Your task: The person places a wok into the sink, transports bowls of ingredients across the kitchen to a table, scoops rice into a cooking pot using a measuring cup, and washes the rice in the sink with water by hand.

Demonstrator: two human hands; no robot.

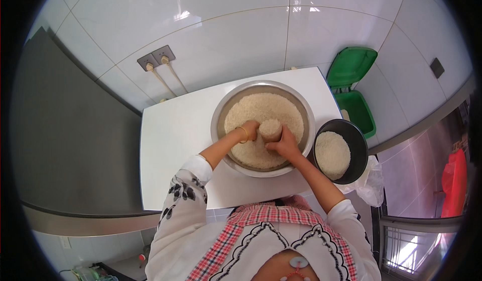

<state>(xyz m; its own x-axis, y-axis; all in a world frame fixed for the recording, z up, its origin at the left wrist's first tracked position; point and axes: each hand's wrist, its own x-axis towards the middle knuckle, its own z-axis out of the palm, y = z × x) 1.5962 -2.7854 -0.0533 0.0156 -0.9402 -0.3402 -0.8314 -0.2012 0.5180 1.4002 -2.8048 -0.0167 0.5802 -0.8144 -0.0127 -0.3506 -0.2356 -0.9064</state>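
Note:
A wide metal basin (218, 132) full of uncooked white rice (260, 106) stands on the white table. My right hand (287, 141) grips a clear cup (271, 133) heaped with rice, thumb on the near side and fingers around its right. My left hand (250, 130), with a bracelet at the wrist, is down at the rice just left of the cup. Its fingertips are partly hidden, so what they hold is unclear. Right of the basin is a black bucket (359, 160) with white rice (332, 155) in it.
The white table (175, 160) stands against a tiled wall with power sockets (156, 58) and two plugged cords. A large grey cabinet-like body (83, 138) rises at left. Behind the bucket is a green lidded bin (356, 108), its lid raised. A clear plastic bag (371, 185) hangs at right.

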